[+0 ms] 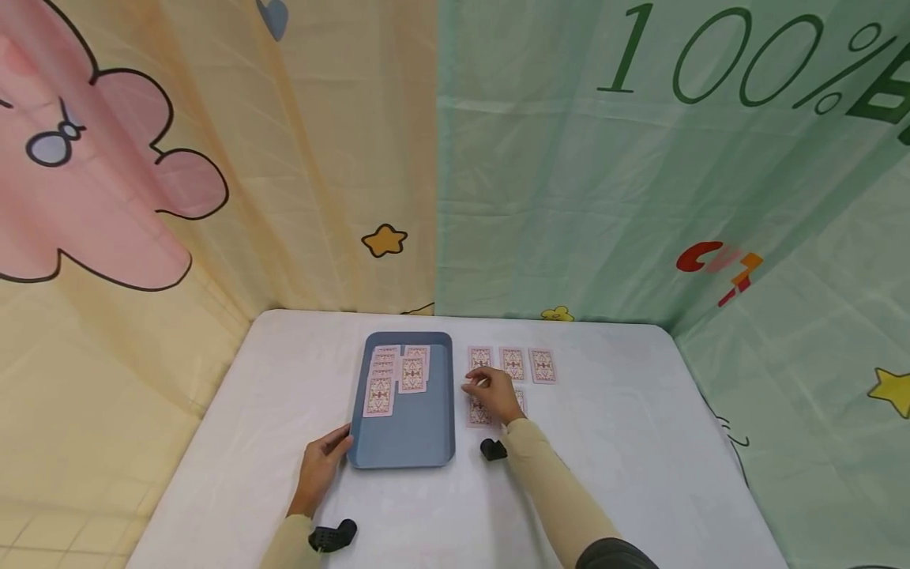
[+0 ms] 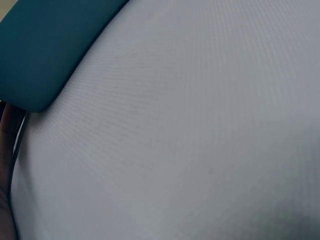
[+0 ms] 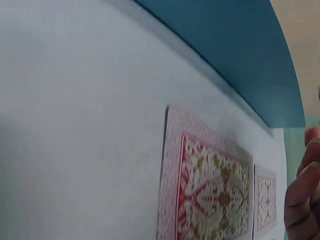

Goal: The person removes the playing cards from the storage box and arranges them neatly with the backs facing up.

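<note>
A blue tray (image 1: 405, 442) lies on the table with several patterned playing cards (image 1: 379, 397) face down in two overlapping columns. At its lower left edge my left hand (image 1: 320, 470) holds the rim between thumb and fingers; the left wrist view shows only a sliver of this hand beside the tray's corner (image 2: 45, 55). My right hand (image 1: 498, 391) is over the loose cards right of the tray, fingers loosely bent, with no card visible in them. A card (image 3: 215, 185) lies below it in the right wrist view, and the fingers (image 3: 302, 200) show at the right edge.
Three cards form a far row, its rightmost card (image 1: 543, 367) fully visible. A nearer row is partly hidden by my right hand, including a card (image 1: 479, 415). The white tablecloth (image 1: 626, 442) extends to printed curtains (image 1: 540, 197) behind. Black wrist devices (image 1: 334, 536) are worn on both arms.
</note>
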`<state>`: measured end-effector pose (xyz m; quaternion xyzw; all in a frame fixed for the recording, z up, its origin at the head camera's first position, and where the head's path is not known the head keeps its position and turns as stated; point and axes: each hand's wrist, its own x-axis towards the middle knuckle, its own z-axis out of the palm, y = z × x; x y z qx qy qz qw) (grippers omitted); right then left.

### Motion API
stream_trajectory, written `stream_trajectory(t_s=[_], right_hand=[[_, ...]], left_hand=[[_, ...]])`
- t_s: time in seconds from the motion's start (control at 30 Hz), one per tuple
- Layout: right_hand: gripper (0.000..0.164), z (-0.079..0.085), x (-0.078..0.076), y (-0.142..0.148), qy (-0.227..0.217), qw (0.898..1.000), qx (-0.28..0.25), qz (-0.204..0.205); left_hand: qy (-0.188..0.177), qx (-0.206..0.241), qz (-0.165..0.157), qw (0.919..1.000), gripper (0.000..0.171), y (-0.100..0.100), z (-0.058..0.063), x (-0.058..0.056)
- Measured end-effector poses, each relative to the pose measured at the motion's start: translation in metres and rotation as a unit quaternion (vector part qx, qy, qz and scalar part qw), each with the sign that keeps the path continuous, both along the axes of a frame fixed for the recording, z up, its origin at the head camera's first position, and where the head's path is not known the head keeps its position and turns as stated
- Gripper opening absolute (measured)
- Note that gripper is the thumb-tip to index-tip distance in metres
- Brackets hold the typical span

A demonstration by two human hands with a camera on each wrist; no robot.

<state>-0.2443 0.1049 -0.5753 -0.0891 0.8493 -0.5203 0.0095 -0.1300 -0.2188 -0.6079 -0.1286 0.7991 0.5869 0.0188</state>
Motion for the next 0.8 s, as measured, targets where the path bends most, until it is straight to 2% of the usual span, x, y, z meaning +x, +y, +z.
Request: stream_trajectory(t_s=[0.37, 0.8], right_hand=[[0.022, 0.012, 0.002, -0.038, 0.026, 0.999, -0.023, 0.033], [0.029, 0.018, 0.003, -0.071, 0.006, 0.998, -0.052, 0.039]], left_hand=[[-0.003, -0.001, 0.0, 1.0, 0.039, 0.0, -0.001, -0.001], [0.0, -0.001, -0.002, 1.0, 0.038, -0.001, -0.003, -0.001]])
